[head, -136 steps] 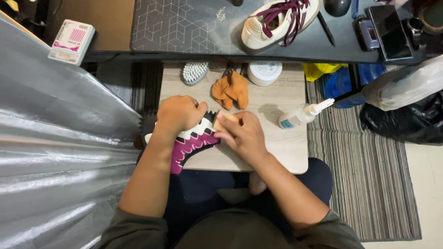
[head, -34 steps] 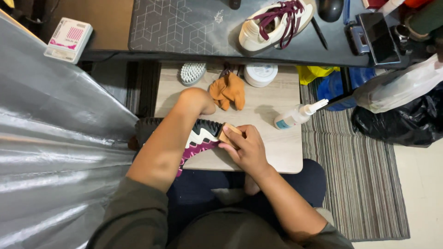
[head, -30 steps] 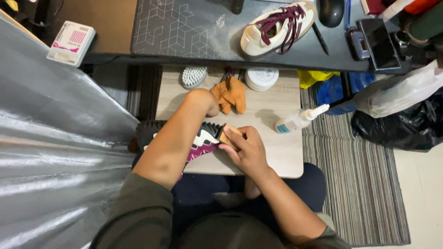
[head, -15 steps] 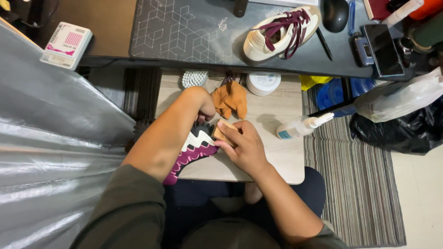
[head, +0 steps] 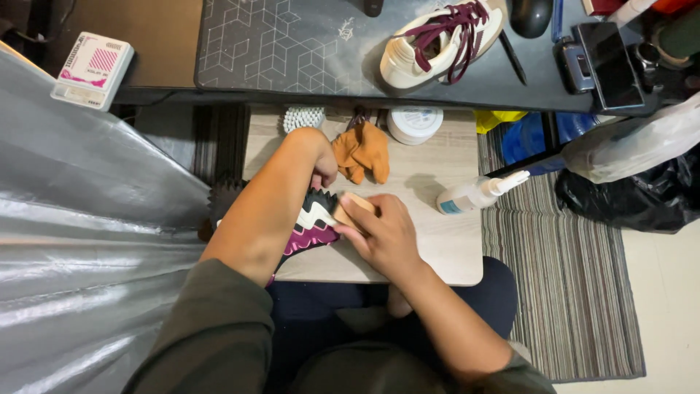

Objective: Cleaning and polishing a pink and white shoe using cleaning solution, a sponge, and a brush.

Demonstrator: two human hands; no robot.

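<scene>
A sneaker (head: 312, 225) with a black toothed sole, white midsole and magenta upper lies on its side on the small wooden table (head: 437, 248). My left hand (head: 319, 155) grips the shoe's far end; my forearm hides much of it. My right hand (head: 381, 235) is closed on a small tan wooden brush (head: 355, 206) pressed against the sole's edge.
On the table: an orange cloth (head: 362, 149), a white bristle brush (head: 303, 117), a round white tub (head: 414, 123), a squeeze bottle (head: 477, 194) lying down. The dark desk (head: 292, 51) above holds a cream sneaker with maroon laces (head: 442, 39), a phone (head: 611, 63), a pink-white box (head: 94, 68). Silver sheet (head: 80, 241) at left, black bag (head: 634, 193) at right.
My left arm has reached further up over the shoe, from its near side to its far end. The shoe turned slightly. My right hand stays on the brush at the sole.
</scene>
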